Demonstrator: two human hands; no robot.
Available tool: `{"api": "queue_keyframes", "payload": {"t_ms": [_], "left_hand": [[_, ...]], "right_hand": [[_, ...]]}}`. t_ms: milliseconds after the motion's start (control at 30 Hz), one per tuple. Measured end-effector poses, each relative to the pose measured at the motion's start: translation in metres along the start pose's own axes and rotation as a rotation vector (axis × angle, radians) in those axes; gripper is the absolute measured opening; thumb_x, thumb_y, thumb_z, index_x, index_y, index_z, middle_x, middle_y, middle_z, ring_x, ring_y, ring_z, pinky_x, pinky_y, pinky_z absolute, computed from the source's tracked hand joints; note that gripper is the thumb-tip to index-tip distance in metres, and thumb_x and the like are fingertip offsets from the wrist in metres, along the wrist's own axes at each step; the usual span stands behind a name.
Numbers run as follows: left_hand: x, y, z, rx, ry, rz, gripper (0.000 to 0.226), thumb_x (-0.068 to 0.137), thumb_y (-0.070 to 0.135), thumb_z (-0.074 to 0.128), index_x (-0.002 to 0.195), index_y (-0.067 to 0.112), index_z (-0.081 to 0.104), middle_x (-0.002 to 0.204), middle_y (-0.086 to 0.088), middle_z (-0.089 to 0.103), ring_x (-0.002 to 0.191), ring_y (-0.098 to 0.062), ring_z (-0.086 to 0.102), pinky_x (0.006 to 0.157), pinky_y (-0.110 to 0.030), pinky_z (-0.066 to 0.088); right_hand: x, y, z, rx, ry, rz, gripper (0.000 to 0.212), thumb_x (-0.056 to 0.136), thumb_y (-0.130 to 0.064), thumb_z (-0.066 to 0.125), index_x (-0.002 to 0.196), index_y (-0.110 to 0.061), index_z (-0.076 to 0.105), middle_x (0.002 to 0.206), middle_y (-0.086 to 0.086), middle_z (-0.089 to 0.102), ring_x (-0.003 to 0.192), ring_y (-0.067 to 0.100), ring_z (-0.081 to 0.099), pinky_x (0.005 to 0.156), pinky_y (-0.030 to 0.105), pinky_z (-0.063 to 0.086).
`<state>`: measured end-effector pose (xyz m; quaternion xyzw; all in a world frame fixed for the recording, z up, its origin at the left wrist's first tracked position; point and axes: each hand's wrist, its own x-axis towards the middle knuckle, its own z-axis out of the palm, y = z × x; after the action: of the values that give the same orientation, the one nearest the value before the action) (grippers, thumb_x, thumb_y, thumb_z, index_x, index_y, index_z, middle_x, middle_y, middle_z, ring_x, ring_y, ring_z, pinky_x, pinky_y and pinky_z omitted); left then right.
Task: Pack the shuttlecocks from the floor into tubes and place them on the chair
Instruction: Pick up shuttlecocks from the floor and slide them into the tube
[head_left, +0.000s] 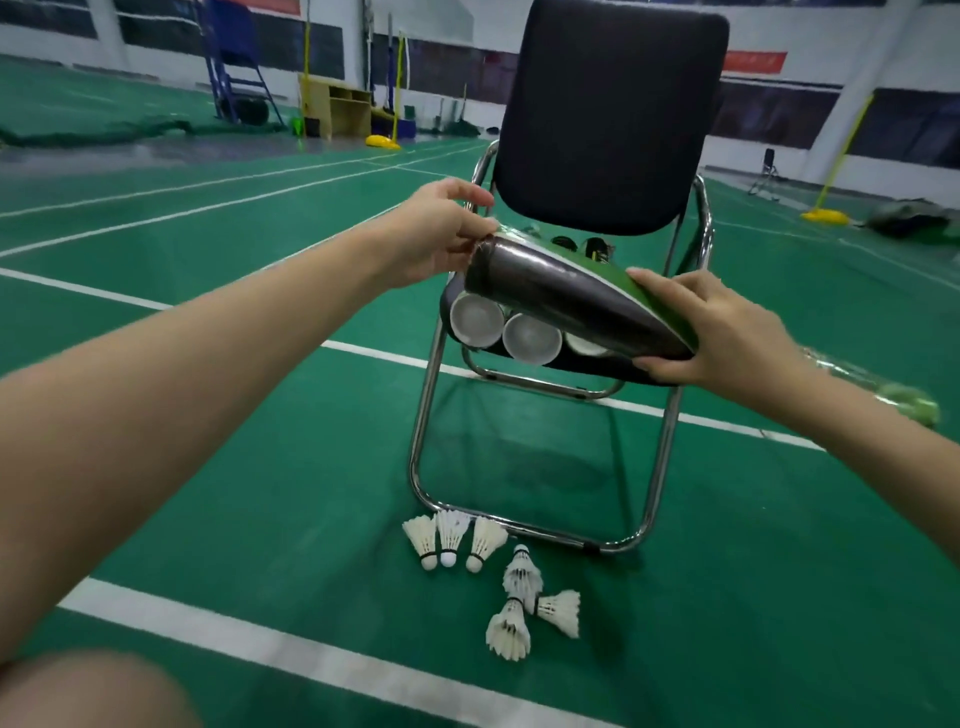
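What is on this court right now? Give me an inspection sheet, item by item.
Surface: green court floor with white lines.
Job's things: dark cylindrical shuttlecock tube with green panel held across black padded chrome-framed folding chair; three white-capped tubes lying on its seat; six white feather shuttlecocks on the floor by the chair's front bar.
Clutter: clear plastic wrap near the right forearm.
Hands: left hand pinches the tube's left end; right hand grips its right end.
Cables: nothing seen.
Surroundings: yellow net posts, wooden shelf unit, blue ladder frame.
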<state>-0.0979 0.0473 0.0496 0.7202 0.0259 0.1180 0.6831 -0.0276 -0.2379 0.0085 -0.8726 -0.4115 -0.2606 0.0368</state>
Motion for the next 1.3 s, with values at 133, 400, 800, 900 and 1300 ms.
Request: {"api": "queue_keyframes", "payload": {"t_ms": [133, 400, 800, 900, 1300], "left_hand": [[-0.011, 0.006, 0.006, 0.219, -0.268, -0.063, 0.032, 0.091, 0.001, 0.055, 0.119, 0.017, 0.054, 0.097, -0.009, 0.063, 0.073, -0.013, 0.067, 0.066, -0.023, 0.056], [-0.030, -0.014, 0.027, 0.358, -0.518, -0.137, 0.043, 0.088, 0.001, 0.059, 0.125, 0.023, 0.054, 0.076, 0.004, 0.068, 0.077, -0.010, 0.069, 0.067, -0.018, 0.053], [-0.059, -0.108, 0.057, 0.339, -0.388, -0.302, 0.035, 0.090, -0.004, 0.057, 0.119, 0.016, 0.054, 0.080, -0.005, 0.063, 0.070, -0.013, 0.065, 0.066, -0.022, 0.057], [-0.067, -0.145, 0.054, 0.290, -0.330, -0.365, 0.036, 0.088, -0.003, 0.059, 0.119, 0.013, 0.054, 0.086, -0.008, 0.066, 0.066, -0.011, 0.066, 0.060, -0.017, 0.053], [-0.075, -0.268, 0.061, 0.163, -0.221, -0.508, 0.030, 0.084, -0.002, 0.066, 0.104, 0.020, 0.059, 0.087, -0.012, 0.064, 0.067, -0.016, 0.060, 0.061, -0.021, 0.049]], "right_hand": [[-0.023, 0.001, 0.000, 0.122, -0.101, 0.075, 0.084, 0.071, -0.045, 0.072, 0.137, -0.050, 0.020, 0.124, -0.002, 0.041, 0.090, 0.013, 0.046, 0.073, 0.039, 0.051], [-0.085, -0.002, 0.026, 0.515, -0.238, 0.173, 0.079, 0.070, -0.035, 0.075, 0.127, -0.057, 0.024, 0.122, -0.003, 0.047, 0.106, 0.009, 0.046, 0.088, 0.022, 0.036], [-0.157, -0.019, 0.097, 0.666, -0.423, 0.262, 0.078, 0.069, -0.040, 0.075, 0.127, -0.059, 0.027, 0.123, -0.027, 0.044, 0.107, -0.006, 0.046, 0.088, 0.010, 0.037], [-0.167, -0.022, 0.116, 0.634, -0.482, 0.250, 0.079, 0.070, -0.043, 0.074, 0.128, -0.060, 0.023, 0.127, -0.021, 0.044, 0.110, 0.001, 0.046, 0.092, 0.022, 0.040], [-0.209, -0.025, 0.195, 0.626, -0.663, 0.278, 0.081, 0.072, -0.049, 0.070, 0.124, -0.067, 0.011, 0.124, -0.022, 0.041, 0.109, 0.004, 0.047, 0.091, 0.029, 0.044]]}}
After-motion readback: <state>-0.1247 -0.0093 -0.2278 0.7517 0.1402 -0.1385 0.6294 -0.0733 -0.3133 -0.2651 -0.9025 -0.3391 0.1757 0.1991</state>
